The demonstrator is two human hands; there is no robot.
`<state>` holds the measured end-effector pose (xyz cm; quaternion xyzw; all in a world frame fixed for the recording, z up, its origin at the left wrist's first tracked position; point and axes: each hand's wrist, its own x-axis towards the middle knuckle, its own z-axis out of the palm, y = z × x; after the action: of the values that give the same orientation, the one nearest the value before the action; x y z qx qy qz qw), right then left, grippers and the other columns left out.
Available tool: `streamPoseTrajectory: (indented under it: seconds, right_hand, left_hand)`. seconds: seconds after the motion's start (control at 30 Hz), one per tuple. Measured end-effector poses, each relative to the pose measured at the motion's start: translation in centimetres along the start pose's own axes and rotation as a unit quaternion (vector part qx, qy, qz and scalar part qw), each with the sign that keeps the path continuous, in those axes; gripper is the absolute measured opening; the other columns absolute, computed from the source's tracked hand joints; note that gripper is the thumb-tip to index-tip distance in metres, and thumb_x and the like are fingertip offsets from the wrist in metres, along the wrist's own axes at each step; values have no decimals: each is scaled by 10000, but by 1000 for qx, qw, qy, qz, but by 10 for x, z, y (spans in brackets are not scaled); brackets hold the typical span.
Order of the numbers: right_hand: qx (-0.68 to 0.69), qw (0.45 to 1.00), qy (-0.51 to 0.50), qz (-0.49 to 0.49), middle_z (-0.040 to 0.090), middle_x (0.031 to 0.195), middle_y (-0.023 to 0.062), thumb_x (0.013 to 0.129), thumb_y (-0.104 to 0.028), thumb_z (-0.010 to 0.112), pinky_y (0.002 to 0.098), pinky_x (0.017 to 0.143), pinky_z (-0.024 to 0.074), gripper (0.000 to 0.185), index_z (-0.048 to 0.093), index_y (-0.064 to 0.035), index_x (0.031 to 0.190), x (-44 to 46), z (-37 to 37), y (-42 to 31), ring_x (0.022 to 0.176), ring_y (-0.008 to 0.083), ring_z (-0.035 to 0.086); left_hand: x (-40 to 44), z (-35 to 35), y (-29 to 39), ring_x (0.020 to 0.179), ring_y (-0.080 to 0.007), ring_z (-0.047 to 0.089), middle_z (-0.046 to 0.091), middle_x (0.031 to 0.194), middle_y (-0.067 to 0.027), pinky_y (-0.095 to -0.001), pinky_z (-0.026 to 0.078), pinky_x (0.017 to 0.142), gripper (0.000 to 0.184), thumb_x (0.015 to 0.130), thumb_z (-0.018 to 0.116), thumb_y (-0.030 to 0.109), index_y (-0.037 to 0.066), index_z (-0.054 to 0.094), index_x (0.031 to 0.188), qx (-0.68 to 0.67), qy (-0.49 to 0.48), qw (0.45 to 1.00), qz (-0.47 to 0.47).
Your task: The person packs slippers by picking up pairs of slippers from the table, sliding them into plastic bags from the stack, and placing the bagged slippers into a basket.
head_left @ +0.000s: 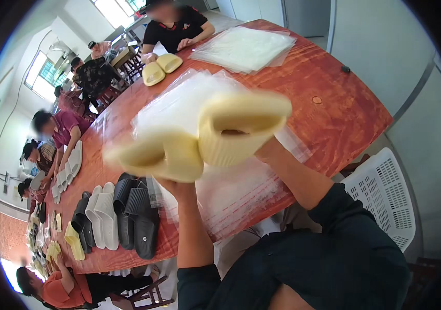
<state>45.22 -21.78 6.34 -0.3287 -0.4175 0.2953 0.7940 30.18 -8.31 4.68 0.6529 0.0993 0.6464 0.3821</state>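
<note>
Two pale yellow slide slippers are held up above the table, side by side and touching, both blurred by motion. My left hand (178, 188) grips the left slipper (181, 152) from below. Behind the right slipper (225, 147) is my right hand (268, 150), closed on it. Most fingers of both hands are hidden by the slippers. Beneath them lies a spread pile of clear plastic bags (236, 199), some with red print. To the left of my left forearm, a black pair of slides (140, 222) rests on the table beside a white pair (104, 217).
The reddish wooden table (334, 108) carries another stack of plastic bags (241, 49) at the back. Across it, a person in black (174, 26) touches a yellow pair (161, 68). Other people sit along the left side with slippers. A white plastic basket (385, 201) stands at right.
</note>
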Motion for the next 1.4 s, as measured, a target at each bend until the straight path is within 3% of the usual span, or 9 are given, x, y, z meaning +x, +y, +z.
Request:
streamPoseTrajectory:
  seconds: [0.03,0.13,0.47,0.7,0.83,0.93,1.1,1.2,1.4]
  right_hand:
    - [-115,965,-133,-193,626,1252,116,869,-165,745,328,984,493,425,633,-29,1255,15,-3,-2,1133,185,612]
    - [-211,967,-80,-118,640,1160,110,839,-127,748,316,972,497,367,664,-18,1179,5,2,-17,1127,203,610]
    - [-199,956,-139,-166,632,1223,116,837,-122,775,314,962,505,428,634,-7,1226,8,-15,5,1139,190,609]
    - [-108,986,92,93,652,1244,81,896,-120,739,321,937,517,499,535,-5,1337,6,2,-8,1125,160,621]
    - [-149,982,46,109,651,1247,117,867,-155,773,334,931,517,560,522,17,1337,12,-18,8,1120,194,630]
    - [-328,929,87,146,661,1181,152,819,-216,812,374,934,520,660,504,36,1345,11,-23,22,1072,277,652]
    - [-723,610,244,-214,673,940,166,725,-306,850,410,878,536,639,601,16,1218,10,-16,23,924,341,669]
    - [-632,763,99,-94,687,915,155,730,-382,831,404,820,537,531,665,-26,1089,8,-23,29,915,315,682]
    - [-701,709,14,81,710,888,154,788,-598,717,432,714,543,587,703,-52,1004,44,14,24,837,329,702]
  left_hand:
    - [2,0,7,1128,-248,575,567,1268,-147,-377,466,1019,565,901,712,270,-4,492,1344,-212,39,973,-80]
    - [7,-1,10,1075,-244,619,585,1245,-162,-369,530,971,531,906,705,259,-29,507,1305,-30,18,998,52]
    - [3,-11,-13,1069,-211,582,561,1232,-137,-353,479,958,462,926,687,225,-30,498,1262,2,38,996,77]
    - [3,1,19,980,-149,575,590,1119,-89,-297,478,877,252,1013,569,135,-20,507,1202,7,24,1000,-13]
    - [3,-1,8,966,-109,578,606,1079,-59,-268,477,857,275,1008,588,150,-20,508,1208,-62,-26,971,-227]
    - [1,-10,-20,981,-174,652,638,1160,-122,-290,539,832,303,990,612,151,-31,533,1219,-45,-84,900,-425]
    - [0,-9,-30,988,-190,651,638,1154,-152,-305,542,835,361,988,608,140,-61,493,1265,-33,-91,885,-455]
    - [-7,-7,-39,985,-193,643,636,1143,-170,-305,532,838,402,985,613,140,-82,467,1286,5,-90,908,-408]
    - [-6,-2,-37,933,-189,640,653,1075,-171,-299,528,804,438,987,637,223,-99,492,1247,73,-94,919,-376]
